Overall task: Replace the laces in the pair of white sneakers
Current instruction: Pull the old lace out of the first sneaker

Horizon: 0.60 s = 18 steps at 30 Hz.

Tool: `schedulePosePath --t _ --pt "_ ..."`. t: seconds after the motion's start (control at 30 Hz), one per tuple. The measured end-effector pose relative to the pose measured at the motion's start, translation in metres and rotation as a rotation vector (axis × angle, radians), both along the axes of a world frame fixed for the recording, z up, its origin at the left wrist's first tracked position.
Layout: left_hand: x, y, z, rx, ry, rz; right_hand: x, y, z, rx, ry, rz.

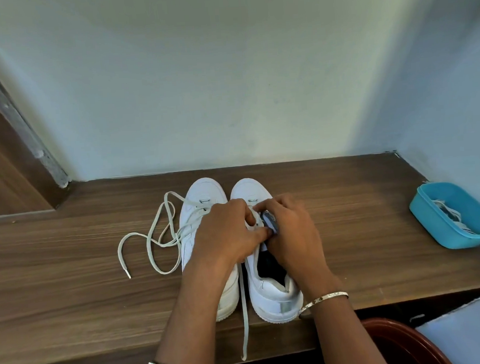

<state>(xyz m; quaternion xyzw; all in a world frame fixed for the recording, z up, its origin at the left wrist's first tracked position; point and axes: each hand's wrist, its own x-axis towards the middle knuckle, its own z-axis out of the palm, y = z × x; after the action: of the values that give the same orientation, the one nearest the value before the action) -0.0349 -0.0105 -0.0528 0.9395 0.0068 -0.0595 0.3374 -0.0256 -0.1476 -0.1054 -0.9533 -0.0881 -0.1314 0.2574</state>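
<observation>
On the counter [69, 279], centre | left hand [225, 237] and right hand [291, 235] are clamping fingers on the tongue of the right sneaker [269, 296] | lace [244, 309] is hanging over the front edge | risk: a snagging lace, pulled hard, dragging the sneaker off.

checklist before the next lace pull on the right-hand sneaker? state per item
1. Hands on shoe: left hand and right hand grip the right sneaker at its tongue: ok.
2. Fingers actually on a lace: cannot tell, hidden.
3. Loose lace end hangs over the table edge: not ok, may snag.
4. Left sneaker: its slack lace lies spread leftward on the table: ok.
5. Blue tub holding laces, on the table at right: ok.
</observation>
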Motion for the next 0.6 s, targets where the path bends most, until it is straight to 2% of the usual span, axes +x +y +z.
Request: schedulePosePath --t 0.2,0.37,0.5,0.6 --pt "-0.004 0.002 0.005 -0.061 0.025 0.026 -0.005 0.009 0.007 0.026 -0.089 -0.129" --pt "-0.004 0.009 0.007 -0.138 0.089 0.046 -0.004 0.012 0.002 0.006 -0.133 -0.150" --pt "-0.004 0.006 0.006 -0.117 0.057 0.053 0.001 0.008 -0.001 0.323 -0.041 -0.220" --pt "-0.003 0.006 0.004 -0.143 0.073 0.063 0.004 0.002 0.001 0.693 0.067 -0.313"
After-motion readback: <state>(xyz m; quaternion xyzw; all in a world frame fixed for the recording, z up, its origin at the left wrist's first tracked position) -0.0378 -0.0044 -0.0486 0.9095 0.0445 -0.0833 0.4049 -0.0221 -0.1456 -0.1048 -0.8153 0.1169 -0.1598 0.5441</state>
